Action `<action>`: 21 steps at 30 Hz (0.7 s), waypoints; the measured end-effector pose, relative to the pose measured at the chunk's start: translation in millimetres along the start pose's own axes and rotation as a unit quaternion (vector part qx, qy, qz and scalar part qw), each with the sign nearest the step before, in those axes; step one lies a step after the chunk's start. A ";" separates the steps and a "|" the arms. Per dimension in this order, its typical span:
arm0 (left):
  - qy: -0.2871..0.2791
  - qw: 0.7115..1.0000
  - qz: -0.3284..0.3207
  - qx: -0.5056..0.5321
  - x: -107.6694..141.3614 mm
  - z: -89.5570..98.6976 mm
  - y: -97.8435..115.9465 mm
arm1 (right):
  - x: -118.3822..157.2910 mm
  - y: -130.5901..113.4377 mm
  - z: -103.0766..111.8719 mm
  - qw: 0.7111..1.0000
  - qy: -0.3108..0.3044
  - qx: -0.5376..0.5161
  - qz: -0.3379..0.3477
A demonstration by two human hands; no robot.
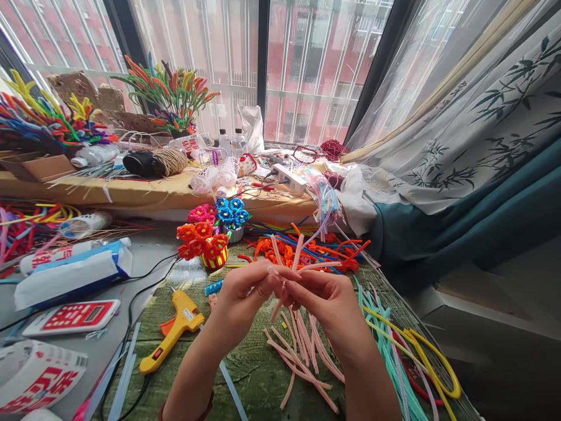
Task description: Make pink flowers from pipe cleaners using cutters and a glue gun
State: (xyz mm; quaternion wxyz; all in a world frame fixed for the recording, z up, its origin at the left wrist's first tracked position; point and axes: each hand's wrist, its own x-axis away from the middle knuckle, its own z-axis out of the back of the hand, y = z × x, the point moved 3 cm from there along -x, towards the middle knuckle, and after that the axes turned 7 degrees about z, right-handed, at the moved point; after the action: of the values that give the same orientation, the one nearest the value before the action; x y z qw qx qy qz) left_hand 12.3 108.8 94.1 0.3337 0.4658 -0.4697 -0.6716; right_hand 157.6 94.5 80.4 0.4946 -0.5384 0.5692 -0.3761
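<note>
Head view: left hand (246,293) and right hand (325,295) pinch crossed pink pipe cleaners (298,251), apparently part-assembled; loose pink pipe cleaners (302,339) lie unassembled below.

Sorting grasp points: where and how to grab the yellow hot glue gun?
I'd take the yellow hot glue gun by its handle, below the orange trigger, coming down from above on the near-left side. It lies on its side, so the long handle slants toward the wearer's left while the nozzle points away.
</note>
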 end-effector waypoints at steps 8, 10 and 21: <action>-0.011 0.994 0.039 0.102 0.3 4.5 -13.9 | 0.3 -1.6 -2.4 1.000 -0.001 -0.001 0.001; -0.015 0.992 0.037 0.117 -0.4 4.1 -15.3 | -0.1 -1.2 -3.2 1.000 0.007 -0.011 -0.004; -0.023 0.995 0.045 0.081 -0.7 5.9 -10.2 | -1.8 2.2 -0.3 0.999 0.034 -0.027 -0.008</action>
State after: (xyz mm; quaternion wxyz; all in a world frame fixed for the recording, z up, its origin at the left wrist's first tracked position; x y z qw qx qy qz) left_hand 6.9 114.7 85.5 0.3139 0.4542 -0.5503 -0.6264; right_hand 156.6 96.6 78.7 0.4573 -0.5430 0.5917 -0.3821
